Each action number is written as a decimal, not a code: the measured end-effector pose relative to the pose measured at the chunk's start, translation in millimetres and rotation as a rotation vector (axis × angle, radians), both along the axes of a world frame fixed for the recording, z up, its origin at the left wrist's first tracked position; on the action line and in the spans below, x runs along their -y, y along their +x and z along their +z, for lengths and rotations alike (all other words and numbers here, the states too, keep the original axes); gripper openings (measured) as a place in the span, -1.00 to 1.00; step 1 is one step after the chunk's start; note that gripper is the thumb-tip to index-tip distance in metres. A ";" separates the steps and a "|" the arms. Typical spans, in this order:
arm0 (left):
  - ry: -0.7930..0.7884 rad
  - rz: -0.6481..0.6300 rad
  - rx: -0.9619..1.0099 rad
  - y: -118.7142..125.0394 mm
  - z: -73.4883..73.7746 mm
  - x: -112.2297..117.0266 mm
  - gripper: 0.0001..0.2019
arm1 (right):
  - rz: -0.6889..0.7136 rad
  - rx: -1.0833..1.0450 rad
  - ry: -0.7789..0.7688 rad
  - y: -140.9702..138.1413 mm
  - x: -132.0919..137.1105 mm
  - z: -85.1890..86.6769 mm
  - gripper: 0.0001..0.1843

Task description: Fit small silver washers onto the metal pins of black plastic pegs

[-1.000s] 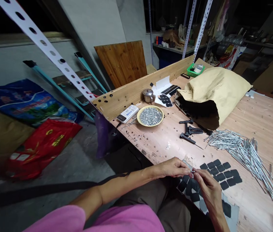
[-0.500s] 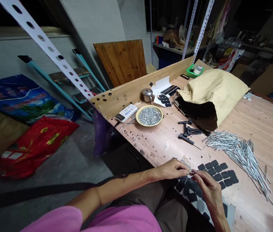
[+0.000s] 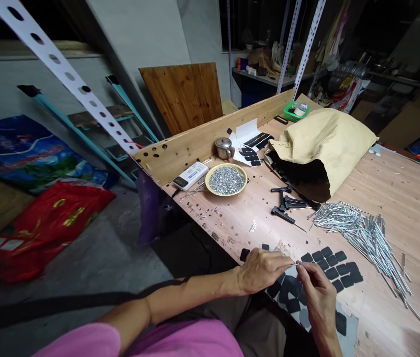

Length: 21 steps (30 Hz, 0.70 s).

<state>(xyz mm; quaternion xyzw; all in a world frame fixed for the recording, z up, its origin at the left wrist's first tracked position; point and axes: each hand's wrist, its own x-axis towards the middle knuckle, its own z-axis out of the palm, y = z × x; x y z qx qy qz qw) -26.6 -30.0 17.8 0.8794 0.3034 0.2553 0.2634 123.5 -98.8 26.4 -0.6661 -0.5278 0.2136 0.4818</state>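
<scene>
Right hand (image 3: 317,297) pinches what seems a thin metal pin (image 3: 294,264).

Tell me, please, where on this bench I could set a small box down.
Bare wood shows right of the kraft paper bag, beyond the steel rods. A smaller patch lies between the yellow dish and the left hand, though small bits are scattered there. It is crowded around the black pads.

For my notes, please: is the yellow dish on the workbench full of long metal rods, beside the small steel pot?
No: the head view shows the yellow dish full of small silver metal pieces, not rods, beside the small steel pot.
</scene>
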 end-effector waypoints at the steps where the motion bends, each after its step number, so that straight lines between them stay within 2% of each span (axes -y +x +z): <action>1: -0.058 -0.022 0.011 -0.3 0.7 -1.4 -0.75 | 0.021 -0.002 -0.002 1.4 -0.2 0.4 -0.70; 4: -0.218 -0.060 0.030 -0.6 4.0 -4.6 -0.78 | 0.045 0.019 -0.028 4.4 0.4 1.7 -0.71; 8: -0.183 -0.046 0.025 0.8 5.9 -5.3 -0.77 | 0.012 -0.025 -0.090 3.4 2.0 2.9 -0.67; 11: -0.170 -0.062 0.033 0.7 5.6 -5.7 -0.77 | 0.055 0.002 -0.052 3.5 1.9 2.8 -0.69; 14: -0.085 -0.065 0.000 -0.9 4.9 -5.2 -0.77 | 0.084 0.115 0.036 4.9 0.8 2.0 -0.71; 19: 0.182 -0.016 -0.081 -1.4 3.0 -2.5 -0.75 | 0.039 0.235 0.060 2.0 -0.4 1.8 -0.67; 21: 0.188 -0.026 -0.067 -0.8 2.3 -3.2 -0.76 | 0.042 0.275 0.097 0.9 -0.3 1.7 -0.69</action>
